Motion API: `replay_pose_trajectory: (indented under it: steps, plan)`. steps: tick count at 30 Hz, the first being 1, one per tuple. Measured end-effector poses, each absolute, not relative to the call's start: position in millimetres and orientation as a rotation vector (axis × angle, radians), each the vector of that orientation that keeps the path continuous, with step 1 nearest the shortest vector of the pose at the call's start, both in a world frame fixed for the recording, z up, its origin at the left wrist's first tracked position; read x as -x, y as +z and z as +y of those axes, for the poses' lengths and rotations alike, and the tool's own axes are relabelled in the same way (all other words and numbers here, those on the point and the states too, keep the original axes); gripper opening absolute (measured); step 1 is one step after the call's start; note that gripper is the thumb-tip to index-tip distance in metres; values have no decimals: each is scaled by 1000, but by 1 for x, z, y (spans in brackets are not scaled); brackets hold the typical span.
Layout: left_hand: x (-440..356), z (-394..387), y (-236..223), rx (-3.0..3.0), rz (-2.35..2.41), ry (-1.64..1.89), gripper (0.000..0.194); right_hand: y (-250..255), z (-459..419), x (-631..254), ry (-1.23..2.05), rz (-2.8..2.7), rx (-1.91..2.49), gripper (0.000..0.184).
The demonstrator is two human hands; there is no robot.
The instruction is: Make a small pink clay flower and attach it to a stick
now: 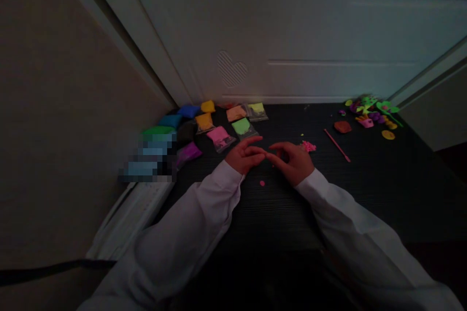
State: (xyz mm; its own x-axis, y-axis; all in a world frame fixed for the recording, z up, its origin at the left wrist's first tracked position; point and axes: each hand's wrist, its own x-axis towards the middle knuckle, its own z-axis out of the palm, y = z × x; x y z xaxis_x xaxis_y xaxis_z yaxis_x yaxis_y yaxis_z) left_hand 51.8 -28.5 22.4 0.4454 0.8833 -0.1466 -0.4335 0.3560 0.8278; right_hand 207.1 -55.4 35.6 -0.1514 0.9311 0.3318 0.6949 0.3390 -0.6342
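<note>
My left hand (247,156) and my right hand (292,161) meet at their fingertips above the dark table. The left one pinches with thumb and a finger, while another finger stretches out above. My right thumb and index finger curl together against the left fingertips. Whatever lies between them is too small or hidden to make out. Below the hands is a small flat pink clay disc (262,183). A heap of little pink clay bits (308,146) sits just beyond my right hand, and a pink modelling stick (337,146) lies farther right.
Bags of coloured clay, including a pink one (220,137) and a green one (243,128), lie at the back left. Clay flowers (387,108) and a brown clay piece (342,127) are at the back right. A white panelled surface (292,34) rises behind the table.
</note>
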Motion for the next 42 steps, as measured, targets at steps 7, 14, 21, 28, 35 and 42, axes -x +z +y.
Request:
replay_pose_trajectory:
  steps: [7, 14, 21, 28, 35, 42]
  plan:
    - [-50, -28, 21, -824, 639, 886, 51, 34, -58, -208, 567, -1912, 1359, 28]
    - [-50, -28, 20, -835, 625, 889, 49, 35, -59, -207, 618, -1901, 1335, 28]
    - [-50, -29, 21, -839, 626, 906, 47, 37, -60, -206, 633, -1913, 1334, 28]
    - [-49, -28, 21, -850, 656, 934, 45, 41, -62, -207, 634, -1882, 1306, 25]
    - [-51, -28, 22, -897, 697, 997, 43, 43, -64, -207, 590, -1855, 1281, 20]
    - [-52, -29, 18, -1008, 727, 1027, 38, 41, -64, -204, 563, -1866, 1326, 17]
